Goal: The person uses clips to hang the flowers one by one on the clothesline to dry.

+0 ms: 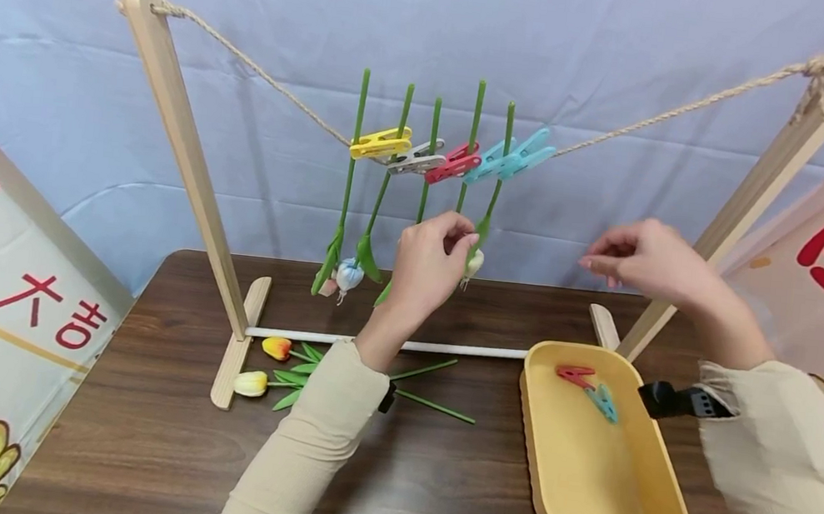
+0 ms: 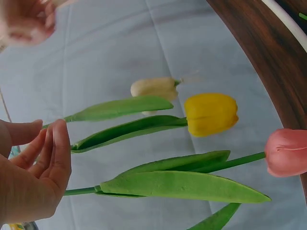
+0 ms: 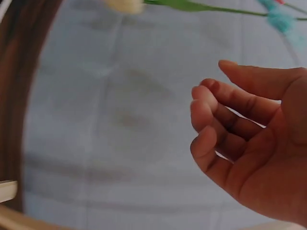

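My left hand [image 1: 430, 263] pinches the rightmost hanging tulip [image 1: 483, 231] low on its stem, thumb against fingertips in the left wrist view. That tulip hangs head down, with its pale cream bloom [image 2: 154, 89] below the hand. Several more tulips hang beside it, among them one with a yellow bloom [image 2: 211, 115] and one with a pink bloom [image 2: 288, 152]. Yellow [image 1: 381, 144], grey [image 1: 417, 159], red [image 1: 454, 163] and light blue [image 1: 528, 154] clothespins grip the stems at the rope [image 1: 668, 114]. My right hand [image 1: 656, 262] hovers to the right, fingers loosely curled around nothing.
Wooden posts [image 1: 184, 158] hold the sagging rope, joined low down by a white rod [image 1: 477, 351]. A yellow tray [image 1: 534, 488] at the right contains a red clothespin [image 1: 575, 375] and a teal one [image 1: 602, 403]. Two tulips [image 1: 251, 383] lie on the dark table [image 1: 137, 429].
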{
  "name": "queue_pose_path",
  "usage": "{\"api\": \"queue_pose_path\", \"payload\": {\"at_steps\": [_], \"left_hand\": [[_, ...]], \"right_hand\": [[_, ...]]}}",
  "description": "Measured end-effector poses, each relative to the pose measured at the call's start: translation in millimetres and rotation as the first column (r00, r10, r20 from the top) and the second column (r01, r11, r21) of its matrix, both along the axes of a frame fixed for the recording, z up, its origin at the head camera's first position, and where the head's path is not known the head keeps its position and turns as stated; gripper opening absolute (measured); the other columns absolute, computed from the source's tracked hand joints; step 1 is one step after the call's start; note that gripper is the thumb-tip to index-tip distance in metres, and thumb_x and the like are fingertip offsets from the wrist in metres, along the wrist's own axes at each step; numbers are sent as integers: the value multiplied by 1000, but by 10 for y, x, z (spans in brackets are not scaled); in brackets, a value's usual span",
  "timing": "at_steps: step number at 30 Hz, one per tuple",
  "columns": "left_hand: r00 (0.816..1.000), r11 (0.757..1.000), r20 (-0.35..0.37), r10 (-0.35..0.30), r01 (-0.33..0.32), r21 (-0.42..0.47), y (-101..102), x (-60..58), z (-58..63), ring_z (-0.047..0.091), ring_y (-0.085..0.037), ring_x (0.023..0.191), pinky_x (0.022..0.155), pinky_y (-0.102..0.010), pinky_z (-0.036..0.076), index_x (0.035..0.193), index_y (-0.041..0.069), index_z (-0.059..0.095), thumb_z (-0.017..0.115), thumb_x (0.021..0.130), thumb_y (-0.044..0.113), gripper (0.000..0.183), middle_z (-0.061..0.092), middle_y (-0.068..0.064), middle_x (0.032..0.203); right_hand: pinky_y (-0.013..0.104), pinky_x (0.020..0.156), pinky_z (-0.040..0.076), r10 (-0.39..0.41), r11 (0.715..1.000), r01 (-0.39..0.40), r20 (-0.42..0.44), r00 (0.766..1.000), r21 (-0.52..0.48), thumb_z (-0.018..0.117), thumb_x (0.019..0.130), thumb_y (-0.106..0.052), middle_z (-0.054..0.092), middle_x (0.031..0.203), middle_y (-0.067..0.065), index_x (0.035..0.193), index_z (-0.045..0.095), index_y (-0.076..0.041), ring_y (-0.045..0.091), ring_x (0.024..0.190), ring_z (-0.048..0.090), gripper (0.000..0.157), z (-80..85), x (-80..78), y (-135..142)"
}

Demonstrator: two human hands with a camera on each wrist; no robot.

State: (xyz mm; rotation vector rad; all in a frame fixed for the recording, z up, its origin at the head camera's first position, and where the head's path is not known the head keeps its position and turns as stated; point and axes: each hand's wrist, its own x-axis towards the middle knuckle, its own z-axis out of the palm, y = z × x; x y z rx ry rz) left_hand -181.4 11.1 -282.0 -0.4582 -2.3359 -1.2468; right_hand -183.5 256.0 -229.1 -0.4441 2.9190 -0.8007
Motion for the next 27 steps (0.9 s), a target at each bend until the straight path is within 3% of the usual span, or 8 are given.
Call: {"api": "queue_pose_path", "payload": {"at_steps": [6,14,20,27], "left_hand": [[1000,1000,14,16,-16,-5,-21,1,-27,56,-13,66,65,-27,43,89,6,67,61,88,13,10,64,-2,75],[1000,1000,4,14,-14,-5,-32,5,-71,58,-13,67,66,-26,44,89,6,67,60,88,14,10,65,-2,75],[1000,1000,-8,13,-13,-3,-54,18,-95,59,-14,67,64,-26,44,89,5,68,61,88,12,10,65,-4,76],[1000,1000,-5,13,-13,-13,-78,29,-131,59,-14,67,63,-27,44,88,5,67,61,88,13,10,65,-3,75]], "right_hand": [[27,49,44,12,1000,-13,143,990,9,59,89,-13,57,62,1,82,64,0,16,53,54,16,-481,-27,254],[32,48,44,-26,993,62,316,948,-104,54,89,-7,53,62,6,77,61,3,18,52,52,17,-1155,41,521],[30,44,42,-99,985,140,335,937,-102,50,87,-1,50,55,3,71,59,7,15,46,48,20,-1589,111,649],[25,40,42,-232,972,236,260,937,16,55,79,-2,47,45,-2,59,56,-1,11,40,48,21,-1954,186,703]]}}
